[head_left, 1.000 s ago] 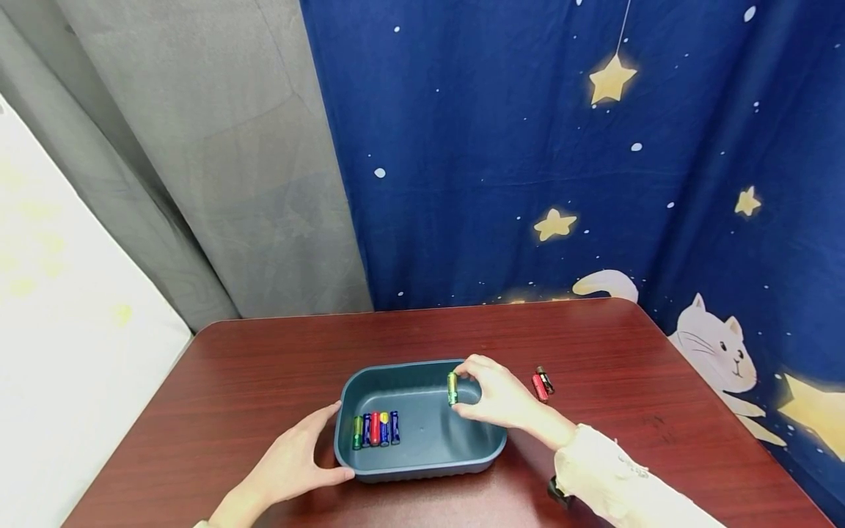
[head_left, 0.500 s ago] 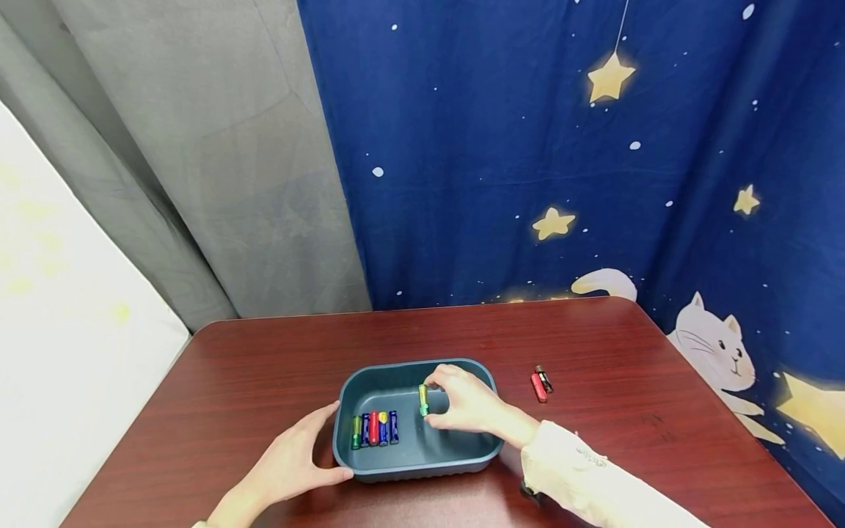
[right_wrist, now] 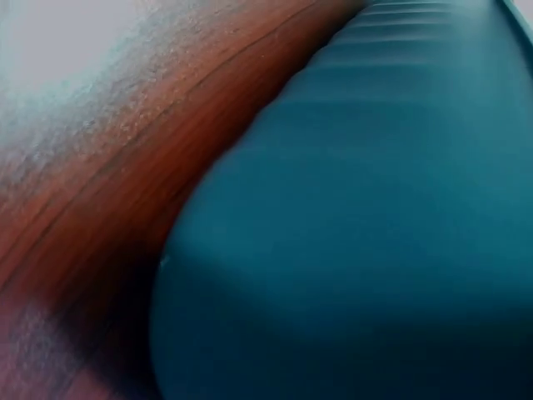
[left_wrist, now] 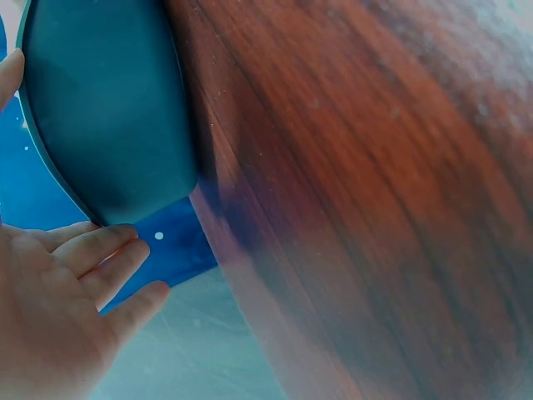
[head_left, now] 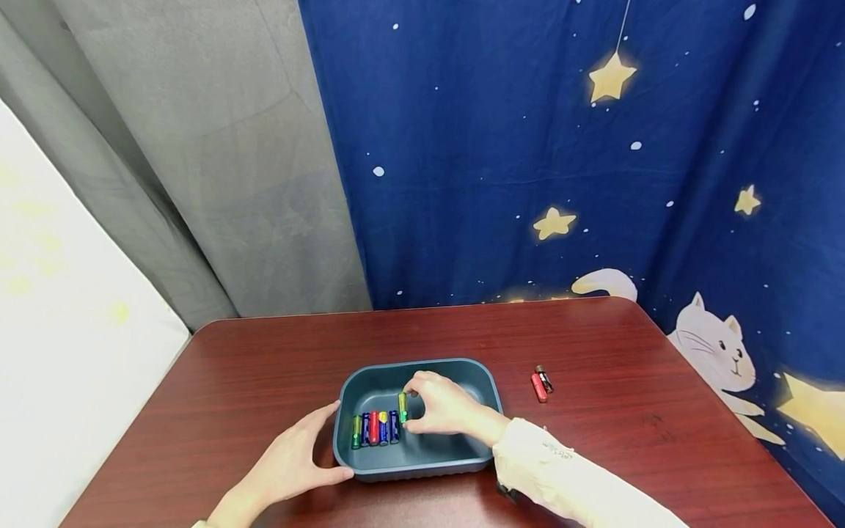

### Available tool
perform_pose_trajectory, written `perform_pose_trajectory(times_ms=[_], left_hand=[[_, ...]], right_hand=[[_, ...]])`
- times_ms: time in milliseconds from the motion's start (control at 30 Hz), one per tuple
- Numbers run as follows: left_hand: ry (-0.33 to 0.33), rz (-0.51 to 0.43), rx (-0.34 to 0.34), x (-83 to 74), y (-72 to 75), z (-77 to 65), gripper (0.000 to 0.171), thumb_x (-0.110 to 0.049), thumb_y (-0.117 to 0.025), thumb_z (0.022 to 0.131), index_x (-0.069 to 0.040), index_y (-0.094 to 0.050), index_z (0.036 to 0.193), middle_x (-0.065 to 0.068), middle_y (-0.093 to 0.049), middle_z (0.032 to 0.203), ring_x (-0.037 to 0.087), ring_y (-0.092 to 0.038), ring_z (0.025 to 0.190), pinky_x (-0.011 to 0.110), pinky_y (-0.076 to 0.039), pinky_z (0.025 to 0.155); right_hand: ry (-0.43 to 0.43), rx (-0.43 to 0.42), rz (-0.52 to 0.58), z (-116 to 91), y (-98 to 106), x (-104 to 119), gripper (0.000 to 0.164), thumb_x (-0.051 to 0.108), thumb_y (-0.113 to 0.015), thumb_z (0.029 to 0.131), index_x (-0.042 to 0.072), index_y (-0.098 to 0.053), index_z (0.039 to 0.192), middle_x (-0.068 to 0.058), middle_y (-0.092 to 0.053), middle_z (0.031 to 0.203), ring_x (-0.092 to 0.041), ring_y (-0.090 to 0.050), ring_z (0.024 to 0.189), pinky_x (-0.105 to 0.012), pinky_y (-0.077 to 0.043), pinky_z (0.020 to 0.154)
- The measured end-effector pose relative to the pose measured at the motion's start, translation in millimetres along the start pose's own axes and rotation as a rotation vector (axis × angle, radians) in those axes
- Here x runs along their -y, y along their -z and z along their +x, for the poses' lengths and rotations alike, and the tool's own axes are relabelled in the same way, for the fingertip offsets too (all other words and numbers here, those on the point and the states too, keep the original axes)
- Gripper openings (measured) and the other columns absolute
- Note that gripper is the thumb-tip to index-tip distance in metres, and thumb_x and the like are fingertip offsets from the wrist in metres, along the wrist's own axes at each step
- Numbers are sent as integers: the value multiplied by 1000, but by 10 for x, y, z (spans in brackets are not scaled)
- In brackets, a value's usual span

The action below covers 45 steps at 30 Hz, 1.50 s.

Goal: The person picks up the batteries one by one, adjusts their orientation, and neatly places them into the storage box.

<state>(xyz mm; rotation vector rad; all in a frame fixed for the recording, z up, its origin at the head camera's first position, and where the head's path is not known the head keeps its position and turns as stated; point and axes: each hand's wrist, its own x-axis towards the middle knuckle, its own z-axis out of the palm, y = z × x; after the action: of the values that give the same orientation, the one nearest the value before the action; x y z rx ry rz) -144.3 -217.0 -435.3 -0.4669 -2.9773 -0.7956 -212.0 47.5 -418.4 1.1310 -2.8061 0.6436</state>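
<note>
My right hand (head_left: 444, 407) pinches a green-and-yellow battery (head_left: 403, 408) between thumb and fingers, low inside a blue-grey plastic bin (head_left: 429, 469). Just left of it, a row of batteries lies side by side on the bin's floor: a green one (head_left: 356, 433), a red one (head_left: 374, 428) and several blue ones (head_left: 394, 427). At the bin's left end, my left hand (head_left: 290, 458) rests with thumb and fingers spread against the rim. The left wrist view shows fairly straight fingers (left_wrist: 96, 250) touching the bin's edge. Only the bin's outer wall (right_wrist: 350, 208) and the table appear in the right wrist view.
A red battery (head_left: 539, 388) and a black one (head_left: 545, 378) lie together on the brown table (head_left: 277, 359), right of the bin. Behind the table hang a grey curtain (head_left: 264, 183) and a blue starry curtain (head_left: 475, 147).
My right hand has carried the green-and-yellow battery leftward and down across the bin, up beside the row. The left hand has stayed at the bin's left end.
</note>
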Motion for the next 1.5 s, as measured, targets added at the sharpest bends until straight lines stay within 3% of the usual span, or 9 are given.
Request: perform_pose_trajectory(times_ms=[533,1500], left_hand=[[-3,4,-1,9,-12,5,96,-64,-70,60,-15,-40,137,1,-49,129,20,-49,115,49,-43,91],[-12,9,-9,14,-17,5,96,-64,-71,60,-14,-40,136,0,-49,129,20,-48,116,47,-43,92]], right_hand=[[14,83,-101,134,-213,33,38,36,-74,69,10,-65,96,3,-57,87,-6,-50,81,-18,-46,71],[18,101,-195,130,-280,15,38,39,-78,62,12,-65,86,7,-54,79,-8,-52,77,-21,-46,67]])
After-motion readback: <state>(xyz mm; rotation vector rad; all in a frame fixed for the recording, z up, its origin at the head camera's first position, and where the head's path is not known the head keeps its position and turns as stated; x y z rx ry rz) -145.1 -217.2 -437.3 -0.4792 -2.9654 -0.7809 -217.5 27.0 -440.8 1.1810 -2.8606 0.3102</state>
